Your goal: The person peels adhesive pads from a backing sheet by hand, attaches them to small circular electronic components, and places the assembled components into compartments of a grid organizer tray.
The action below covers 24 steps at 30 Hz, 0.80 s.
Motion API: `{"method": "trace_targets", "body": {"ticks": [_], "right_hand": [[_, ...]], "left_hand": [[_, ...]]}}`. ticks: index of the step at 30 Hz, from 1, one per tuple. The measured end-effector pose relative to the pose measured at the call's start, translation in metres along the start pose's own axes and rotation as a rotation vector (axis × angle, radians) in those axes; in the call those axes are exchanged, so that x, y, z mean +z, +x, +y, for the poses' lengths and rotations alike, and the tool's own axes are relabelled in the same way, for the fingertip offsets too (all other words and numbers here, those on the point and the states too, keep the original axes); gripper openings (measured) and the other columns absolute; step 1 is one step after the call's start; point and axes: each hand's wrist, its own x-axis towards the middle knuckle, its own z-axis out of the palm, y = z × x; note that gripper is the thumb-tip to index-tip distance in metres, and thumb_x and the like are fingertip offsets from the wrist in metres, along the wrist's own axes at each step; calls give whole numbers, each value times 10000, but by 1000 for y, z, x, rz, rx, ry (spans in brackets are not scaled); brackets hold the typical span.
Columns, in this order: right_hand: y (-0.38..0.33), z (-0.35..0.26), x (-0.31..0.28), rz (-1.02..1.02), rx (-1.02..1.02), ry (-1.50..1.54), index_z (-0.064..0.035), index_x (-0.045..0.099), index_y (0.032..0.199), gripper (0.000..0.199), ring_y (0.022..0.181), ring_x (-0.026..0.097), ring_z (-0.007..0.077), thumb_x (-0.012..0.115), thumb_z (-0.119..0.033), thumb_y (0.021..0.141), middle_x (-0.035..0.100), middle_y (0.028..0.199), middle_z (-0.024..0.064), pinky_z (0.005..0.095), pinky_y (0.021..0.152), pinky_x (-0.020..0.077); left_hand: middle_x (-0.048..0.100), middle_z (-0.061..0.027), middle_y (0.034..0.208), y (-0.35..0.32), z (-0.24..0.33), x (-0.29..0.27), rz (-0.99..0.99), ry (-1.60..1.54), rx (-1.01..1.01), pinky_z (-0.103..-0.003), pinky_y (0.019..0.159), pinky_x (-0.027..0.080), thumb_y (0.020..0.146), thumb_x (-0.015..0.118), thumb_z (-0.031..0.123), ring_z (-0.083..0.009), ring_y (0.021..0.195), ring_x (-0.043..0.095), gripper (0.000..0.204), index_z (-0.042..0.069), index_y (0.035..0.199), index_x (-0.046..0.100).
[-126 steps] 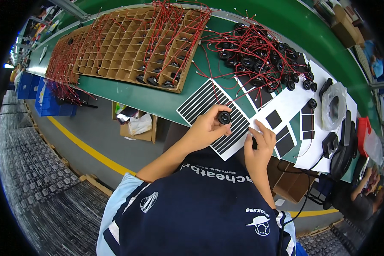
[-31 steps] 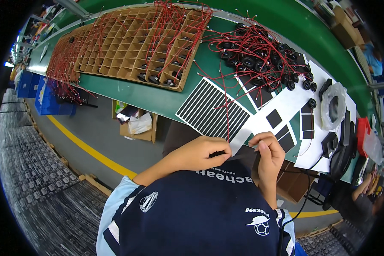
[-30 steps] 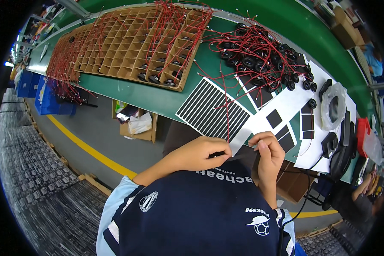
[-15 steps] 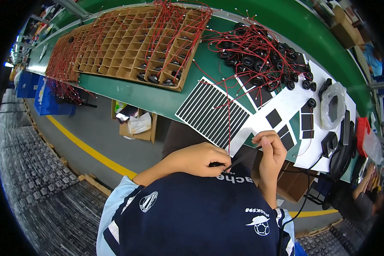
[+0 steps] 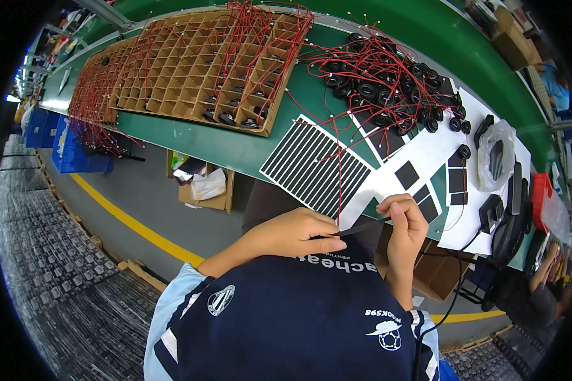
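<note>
A thin black strip (image 5: 364, 227) stretches between my two hands in front of my chest. My left hand (image 5: 292, 233) is closed, its thumb and forefinger pinching the strip's left end. A red wire (image 5: 340, 171) runs from the table down to these fingertips; whatever it joins there is hidden by the hand. The right end is pinched between thumb and forefinger of my right hand (image 5: 403, 225). Just beyond the hands, a white sheet with black strips (image 5: 314, 168) lies at the table's near edge.
A heap of black round parts with red wires (image 5: 384, 95) covers the table's middle. Divided cardboard trays (image 5: 184, 70) stand at left. Sheets with black squares (image 5: 408, 176), a clear plastic bag (image 5: 497, 159), a black tape dispenser-like object (image 5: 513, 216) and a red bin (image 5: 541, 197) are at right.
My left hand has turned and its fingers have straightened, with the thumb now along the strip. The black piece seen in its grip before is now hidden. My right hand has barely moved.
</note>
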Motion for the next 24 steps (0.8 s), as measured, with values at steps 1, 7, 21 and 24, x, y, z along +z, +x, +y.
{"method": "trace_targets", "body": {"ticks": [1,7,21,24], "right_hand": [[0,0,0,-3,-2,-1,41,518,697,166,674,485,120,481,-54,829,547,749,85,223,626,380],[0,1,-1,-6,-11,12,38,520,696,173,676,489,121,485,-64,831,550,745,85,223,627,383],[3,-3,-6,74,-39,-244,54,538,633,203,630,491,124,489,-40,806,552,712,86,216,569,373],[2,-5,-7,94,-27,-334,43,517,600,231,633,480,124,480,-47,809,547,698,85,218,573,363]], "left_hand": [[520,-71,611,0,0,0,0,0,0,-293,540,410,837,517,258,-209,555,523,295,21,666,552],[510,-73,598,1,2,1,27,-161,-50,-289,531,404,865,466,257,-205,542,511,322,22,660,546],[500,-86,585,1,2,2,51,-127,-34,-304,536,402,887,414,269,-219,536,505,365,26,647,543],[493,-86,624,2,4,2,6,-132,-65,-308,580,397,874,417,187,-234,609,501,297,9,670,540]]}}
